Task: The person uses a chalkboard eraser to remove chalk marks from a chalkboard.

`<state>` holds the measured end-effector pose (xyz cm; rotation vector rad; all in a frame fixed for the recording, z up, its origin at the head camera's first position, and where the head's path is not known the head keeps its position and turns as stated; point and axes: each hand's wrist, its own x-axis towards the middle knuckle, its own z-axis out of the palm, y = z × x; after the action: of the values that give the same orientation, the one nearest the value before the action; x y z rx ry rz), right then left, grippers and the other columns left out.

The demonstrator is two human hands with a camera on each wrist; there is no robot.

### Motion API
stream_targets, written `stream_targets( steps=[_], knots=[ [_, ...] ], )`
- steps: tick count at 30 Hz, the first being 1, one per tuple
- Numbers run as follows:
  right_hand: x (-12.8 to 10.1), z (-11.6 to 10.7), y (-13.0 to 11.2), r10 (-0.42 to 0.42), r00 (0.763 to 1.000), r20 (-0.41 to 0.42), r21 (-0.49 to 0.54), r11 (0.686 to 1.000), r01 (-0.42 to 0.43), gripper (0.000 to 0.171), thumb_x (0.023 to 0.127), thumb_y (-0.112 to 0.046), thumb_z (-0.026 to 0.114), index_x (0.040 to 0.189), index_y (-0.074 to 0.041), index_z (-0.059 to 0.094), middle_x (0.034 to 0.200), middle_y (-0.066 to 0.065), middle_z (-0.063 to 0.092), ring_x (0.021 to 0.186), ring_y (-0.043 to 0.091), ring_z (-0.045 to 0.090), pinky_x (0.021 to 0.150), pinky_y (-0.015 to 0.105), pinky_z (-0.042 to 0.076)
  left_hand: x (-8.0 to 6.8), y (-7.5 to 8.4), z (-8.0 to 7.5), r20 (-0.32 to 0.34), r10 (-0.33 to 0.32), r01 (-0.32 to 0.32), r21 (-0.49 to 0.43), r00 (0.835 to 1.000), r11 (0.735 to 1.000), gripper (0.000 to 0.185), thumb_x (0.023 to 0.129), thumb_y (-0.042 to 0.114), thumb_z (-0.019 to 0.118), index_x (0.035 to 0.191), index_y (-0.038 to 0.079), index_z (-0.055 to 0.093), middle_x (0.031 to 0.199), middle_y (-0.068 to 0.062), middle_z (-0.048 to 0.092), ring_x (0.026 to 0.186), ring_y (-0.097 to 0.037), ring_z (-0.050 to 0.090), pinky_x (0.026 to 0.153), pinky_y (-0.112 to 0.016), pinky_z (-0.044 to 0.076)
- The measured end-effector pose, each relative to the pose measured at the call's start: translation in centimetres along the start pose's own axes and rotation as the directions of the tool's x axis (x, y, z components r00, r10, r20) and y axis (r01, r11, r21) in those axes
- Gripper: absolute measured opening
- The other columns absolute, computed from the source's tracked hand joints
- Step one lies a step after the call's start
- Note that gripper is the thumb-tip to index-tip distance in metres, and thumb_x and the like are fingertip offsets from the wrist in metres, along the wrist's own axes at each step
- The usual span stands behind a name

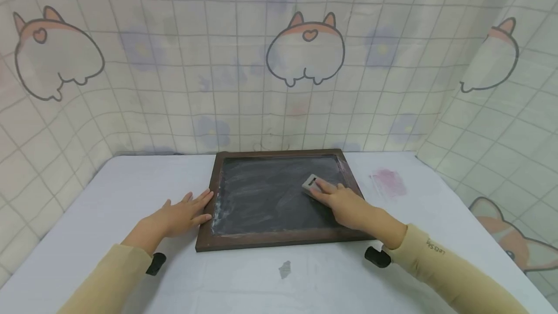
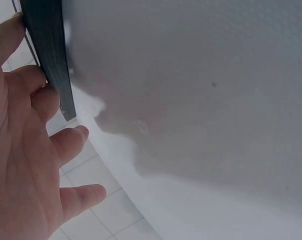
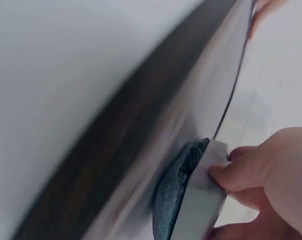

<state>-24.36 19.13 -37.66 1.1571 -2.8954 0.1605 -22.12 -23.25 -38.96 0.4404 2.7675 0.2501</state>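
Observation:
A small chalkboard point(image 1: 261, 197) with a dark wooden frame point(image 1: 205, 222) lies flat on the white table point(image 1: 109, 207); its surface is smeared with chalk dust. My right hand point(image 1: 342, 203) grips a grey eraser point(image 1: 311, 184) and presses it on the board's right half. In the right wrist view the fingers point(image 3: 241, 175) pinch the eraser point(image 3: 196, 200), whose dark felt side faces the board point(image 3: 141, 130). My left hand point(image 1: 183, 213) lies flat with straight fingers touching the frame's left edge; in the left wrist view the fingers point(image 2: 41, 100) rest against the frame point(image 2: 51, 50).
A tiled cloth backdrop point(image 1: 279, 62) with cartoon animal prints walls in the table at the back and both sides. A pink smudge point(image 1: 389, 181) marks the table right of the board, and a small grey mark point(image 1: 285, 269) lies in front of it.

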Motion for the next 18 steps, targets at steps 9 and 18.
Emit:
stream_targets(
  steps=[9, 18],
  knots=[
    [-0.5, 0.5, -3.5, -0.241, 0.97, 0.016, -0.026, 0.97, 0.242, 0.067, 0.087, 0.021, 0.064, 0.149, -0.005, 0.055, 0.157, 0.018, 0.043, 0.086, 0.026, 0.053, 0.075, 0.038, 0.053, -0.3, -0.1, 0.2, 0.004, 0.0, 0.0, -0.029, 1.0, 1.0, 0.077, 0.108, 0.052, 0.045, 0.165, 0.009, 0.018, 0.169, -0.017, 0.018, 0.149, -0.052, 0.018, 0.107, -0.083, 0.009],
    [1.8, -0.1, 1.0, -0.047, 0.999, 0.025, 0.049, 0.998, 0.045, 0.063, 0.09, 0.023, 0.055, 0.149, 0.001, 0.05, 0.156, 0.028, 0.039, 0.08, 0.038, 0.068, 0.09, 0.057, 0.054, -0.3, 0.1, 0.1, -0.017, 0.009, -0.01, -0.014, 1.0, 1.0, 0.075, 0.108, 0.051, 0.046, 0.164, 0.008, 0.021, 0.168, -0.017, 0.021, 0.149, -0.052, 0.021, 0.106, -0.083, 0.012]
  ],
)
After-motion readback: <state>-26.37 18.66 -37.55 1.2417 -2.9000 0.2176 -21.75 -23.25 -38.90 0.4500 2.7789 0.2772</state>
